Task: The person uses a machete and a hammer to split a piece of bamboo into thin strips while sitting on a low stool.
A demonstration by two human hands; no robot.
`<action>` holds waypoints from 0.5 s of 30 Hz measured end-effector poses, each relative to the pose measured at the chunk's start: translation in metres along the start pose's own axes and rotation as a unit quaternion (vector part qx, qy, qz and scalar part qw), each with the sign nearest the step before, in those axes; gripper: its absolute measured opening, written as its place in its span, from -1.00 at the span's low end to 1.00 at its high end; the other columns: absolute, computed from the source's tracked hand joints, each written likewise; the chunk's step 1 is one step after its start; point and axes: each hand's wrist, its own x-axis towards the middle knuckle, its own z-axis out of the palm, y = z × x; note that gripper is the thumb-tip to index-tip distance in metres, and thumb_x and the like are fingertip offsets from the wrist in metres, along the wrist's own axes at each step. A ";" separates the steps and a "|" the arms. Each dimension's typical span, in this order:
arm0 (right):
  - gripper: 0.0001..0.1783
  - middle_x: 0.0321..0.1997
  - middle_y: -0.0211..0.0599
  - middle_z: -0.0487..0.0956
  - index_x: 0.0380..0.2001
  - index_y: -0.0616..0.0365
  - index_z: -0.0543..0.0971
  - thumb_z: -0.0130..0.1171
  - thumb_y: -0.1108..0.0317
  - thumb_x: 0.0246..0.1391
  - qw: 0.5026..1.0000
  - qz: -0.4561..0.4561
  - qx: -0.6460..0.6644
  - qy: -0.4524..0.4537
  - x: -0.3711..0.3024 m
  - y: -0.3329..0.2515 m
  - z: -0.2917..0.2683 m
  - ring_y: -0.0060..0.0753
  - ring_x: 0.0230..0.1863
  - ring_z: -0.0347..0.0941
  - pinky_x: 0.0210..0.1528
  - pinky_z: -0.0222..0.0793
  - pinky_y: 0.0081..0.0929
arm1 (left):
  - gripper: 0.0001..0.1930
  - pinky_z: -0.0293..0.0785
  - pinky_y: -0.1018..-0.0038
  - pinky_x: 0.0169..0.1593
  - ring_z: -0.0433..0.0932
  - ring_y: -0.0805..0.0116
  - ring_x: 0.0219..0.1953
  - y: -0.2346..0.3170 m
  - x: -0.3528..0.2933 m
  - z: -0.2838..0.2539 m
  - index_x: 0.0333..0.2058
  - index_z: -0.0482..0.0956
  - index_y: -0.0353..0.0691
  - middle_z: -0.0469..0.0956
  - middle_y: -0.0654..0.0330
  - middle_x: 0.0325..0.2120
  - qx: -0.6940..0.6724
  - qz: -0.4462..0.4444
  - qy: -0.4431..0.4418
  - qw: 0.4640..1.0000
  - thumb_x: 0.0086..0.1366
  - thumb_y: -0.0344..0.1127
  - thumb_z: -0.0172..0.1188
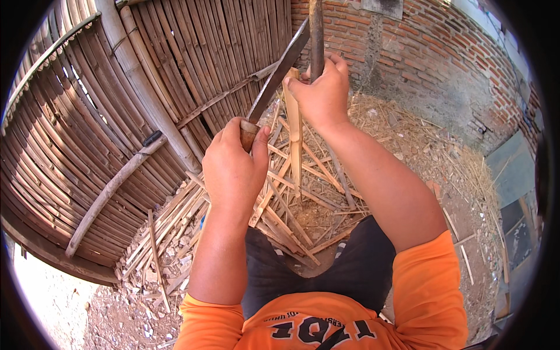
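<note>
My left hand (236, 157) is closed round the short wooden handle (248, 135) of a machete. Its long dark blade (281, 70) slants up and to the right, its tip end close to a round wooden stick (317, 38). That stick rises upright from my right hand (326, 96), whose fingers are wrapped about its lower part. Against the right thumb is the upper end of a pale split bamboo piece (294, 134), which runs downward with a joint midway. The fingers partly hide whether this hand grips the bamboo too.
Split bamboo strips (169, 221) lie heaped on the ground before and left of my legs. A bamboo slat wall (64, 157) stands at the left, with a brick wall (420, 64) at the back right. Dry straw (431, 134) covers ground below the bricks. Grey sheets (507, 163) lie far right.
</note>
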 end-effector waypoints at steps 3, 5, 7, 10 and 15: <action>-0.51 0.18 0.03 0.28 -0.18 0.41 0.52 0.51 0.31 -0.08 0.998 -0.031 -0.048 0.002 0.000 0.004 -0.003 -0.23 -0.16 0.56 -0.15 0.56 -0.44 | -0.66 0.55 0.09 -0.26 0.65 -0.13 -0.34 0.002 0.003 -0.005 -0.20 0.63 -0.30 0.64 -0.05 -0.40 0.019 0.017 0.001 1.000 0.26 -0.11 0.35; -0.48 0.15 0.03 0.31 -0.21 0.38 0.53 0.52 0.21 -0.06 0.991 -0.057 -0.123 -0.010 -0.001 0.007 -0.017 -0.22 -0.14 0.54 -0.17 0.53 -0.48 | -0.66 0.56 0.08 -0.26 0.64 -0.13 -0.34 0.002 0.005 -0.011 -0.22 0.62 -0.30 0.64 -0.05 -0.40 0.035 0.027 -0.006 0.999 0.26 -0.11 0.35; -0.45 -0.09 -0.10 0.43 -0.25 0.30 0.52 0.49 0.02 0.01 0.991 -0.017 -0.122 -0.054 0.003 0.011 -0.039 -0.27 -0.19 0.53 -0.21 0.51 -0.41 | -0.67 0.56 0.08 -0.26 0.64 -0.13 -0.34 -0.001 0.010 -0.018 -0.25 0.61 -0.30 0.63 -0.05 -0.41 0.049 0.034 -0.017 0.998 0.26 -0.11 0.35; -0.45 -0.38 -0.28 0.47 -0.24 0.26 0.55 0.39 -0.08 0.14 0.972 0.125 -0.061 -0.188 0.019 -0.023 -0.095 -0.38 -0.43 0.47 -0.38 0.45 -0.45 | -0.67 0.56 0.06 -0.22 0.64 -0.15 -0.31 -0.007 0.020 -0.029 -0.30 0.60 -0.30 0.63 -0.08 -0.41 0.075 0.033 -0.037 0.996 0.27 -0.09 0.33; -0.36 -0.57 -0.46 0.40 -0.02 0.23 0.55 0.12 -0.22 0.31 0.944 0.120 -0.178 -0.250 0.063 -0.055 -0.167 -0.52 -0.61 0.37 -0.53 0.31 -0.52 | -0.64 0.51 0.07 -0.22 0.62 -0.20 -0.32 -0.005 0.038 -0.052 -0.30 0.60 -0.33 0.62 -0.14 -0.45 0.140 0.043 -0.077 0.986 0.28 -0.07 0.32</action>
